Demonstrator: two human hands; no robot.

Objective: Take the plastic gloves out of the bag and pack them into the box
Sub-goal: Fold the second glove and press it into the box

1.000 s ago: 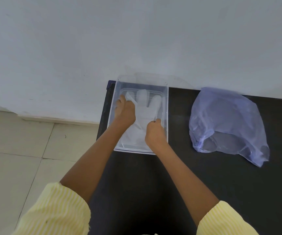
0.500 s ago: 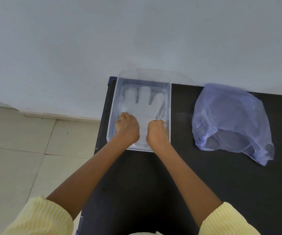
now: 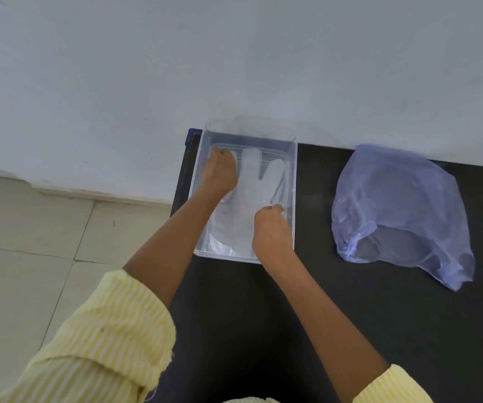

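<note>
Though unlabelled, gloves inside box

One clear, rectangular plastic box stands on one black tabletop. One translucent plastic glove shows on top inside the box; whether more lie beneath it cannot be told. One crumpled, pale purple plastic bag lies on the table. Two bare hands are in view, one left hand and one right hand, with two yellow striped sleeves.
</note>
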